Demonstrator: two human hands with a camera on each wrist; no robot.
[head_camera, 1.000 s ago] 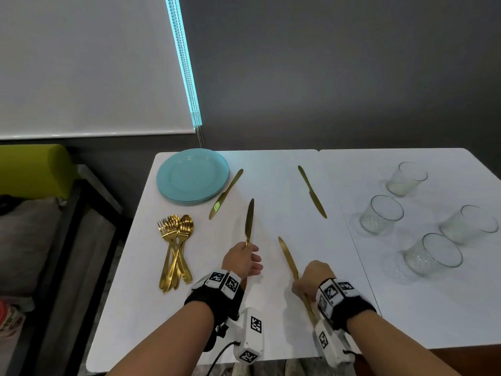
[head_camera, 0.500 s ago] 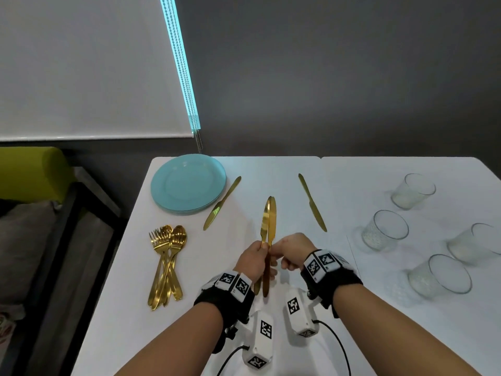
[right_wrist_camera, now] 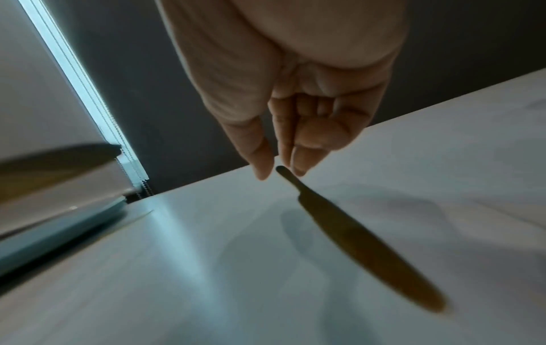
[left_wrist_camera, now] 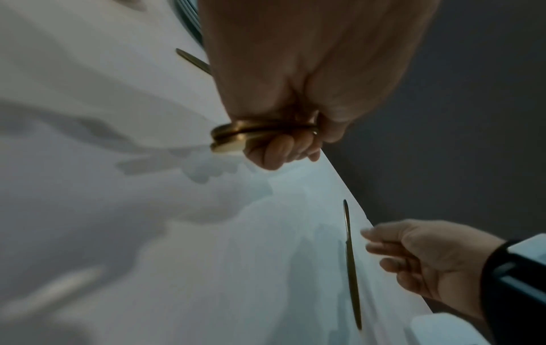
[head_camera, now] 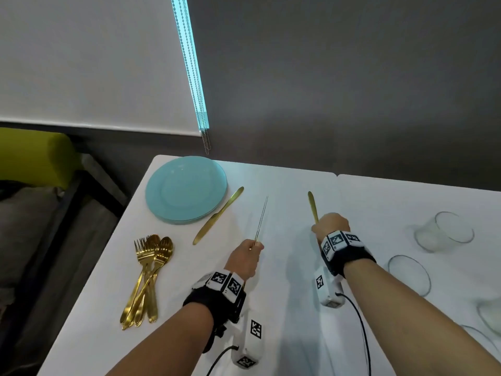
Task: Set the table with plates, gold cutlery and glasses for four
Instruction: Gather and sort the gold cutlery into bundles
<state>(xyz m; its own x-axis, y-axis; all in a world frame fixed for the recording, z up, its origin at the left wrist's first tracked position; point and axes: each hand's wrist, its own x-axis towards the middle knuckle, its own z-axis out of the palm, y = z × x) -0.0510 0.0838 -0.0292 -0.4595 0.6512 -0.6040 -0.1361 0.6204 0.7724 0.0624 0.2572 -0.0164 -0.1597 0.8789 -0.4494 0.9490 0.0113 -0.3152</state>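
On the white table (head_camera: 284, 308), the knife passed over half a second ago now sits in the clenched left hand (head_camera: 244, 260) with another: two thin gold knives (head_camera: 261, 218). The freed right hand (head_camera: 332, 225), fingers loose, reaches for a third gold knife (head_camera: 313, 206) – not yet grasped. A fourth gold knife (head_camera: 218, 215) lies beside the stacked round teal plates (head_camera: 185, 188) – four clear glasses (head_camera: 444, 230) wait.
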